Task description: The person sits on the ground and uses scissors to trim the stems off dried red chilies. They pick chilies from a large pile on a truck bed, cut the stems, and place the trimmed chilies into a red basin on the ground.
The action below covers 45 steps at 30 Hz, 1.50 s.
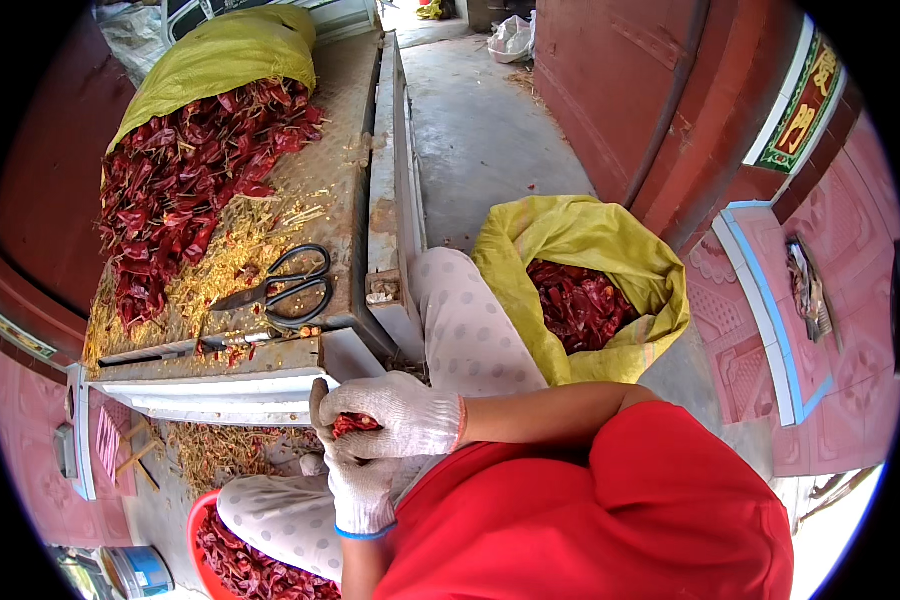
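My right hand (394, 416), in a white knitted glove, curls around dried red chili peppers (356, 424). Against it from below presses my left hand (361, 487), gloved too, one darkened fingertip pointing up beside the peppers; the gloves partly hide them. Beyond my hands, black-handled scissors (274, 291) lie on a worn metal platform (345, 97) among yellow seeds and stem bits (229, 240). A heap of dried red chilies (187, 172) spills there from a yellow-green woven sack (232, 52).
An open yellow sack (495, 247) of chilies stands by my right leg. Near my left leg is a red basin (195, 525) with chilies. Stems and debris (210, 454) cover the floor under the platform's edge. A wooden folding stool (139, 454) and a bucket (139, 570) stand beyond.
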Motion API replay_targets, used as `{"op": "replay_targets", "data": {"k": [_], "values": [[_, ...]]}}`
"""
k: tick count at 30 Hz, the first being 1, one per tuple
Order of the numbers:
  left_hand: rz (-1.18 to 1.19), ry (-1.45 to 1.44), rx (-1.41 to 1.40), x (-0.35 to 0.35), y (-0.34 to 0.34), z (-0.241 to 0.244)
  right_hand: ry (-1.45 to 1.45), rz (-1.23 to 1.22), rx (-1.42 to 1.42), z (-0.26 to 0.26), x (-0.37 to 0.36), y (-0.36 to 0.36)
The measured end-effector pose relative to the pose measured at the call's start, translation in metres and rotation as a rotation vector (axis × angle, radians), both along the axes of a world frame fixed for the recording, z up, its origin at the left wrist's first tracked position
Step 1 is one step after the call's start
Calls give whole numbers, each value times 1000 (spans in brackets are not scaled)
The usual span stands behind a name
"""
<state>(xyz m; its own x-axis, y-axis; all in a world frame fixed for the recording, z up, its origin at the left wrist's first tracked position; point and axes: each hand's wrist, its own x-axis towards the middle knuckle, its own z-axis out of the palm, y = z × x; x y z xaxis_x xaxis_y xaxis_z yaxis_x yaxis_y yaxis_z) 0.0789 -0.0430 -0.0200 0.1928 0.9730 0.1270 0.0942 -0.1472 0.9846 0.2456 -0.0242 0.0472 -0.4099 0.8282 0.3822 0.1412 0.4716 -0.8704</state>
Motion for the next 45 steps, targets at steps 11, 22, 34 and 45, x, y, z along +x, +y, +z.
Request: {"op": "replay_targets", "data": {"k": [11,22,34,45], "values": [[-192,-812,-374,1,4,23,-187,-782,-190,9,189,4],[203,-474,27,-13,23,49,-572,-842,-202,13,230,70],[423,-155,270,-23,47,40,8,-1055,-562,6,302,22],[448,14,370,-15,66,45,-20,-934,-511,-8,294,60]]}}
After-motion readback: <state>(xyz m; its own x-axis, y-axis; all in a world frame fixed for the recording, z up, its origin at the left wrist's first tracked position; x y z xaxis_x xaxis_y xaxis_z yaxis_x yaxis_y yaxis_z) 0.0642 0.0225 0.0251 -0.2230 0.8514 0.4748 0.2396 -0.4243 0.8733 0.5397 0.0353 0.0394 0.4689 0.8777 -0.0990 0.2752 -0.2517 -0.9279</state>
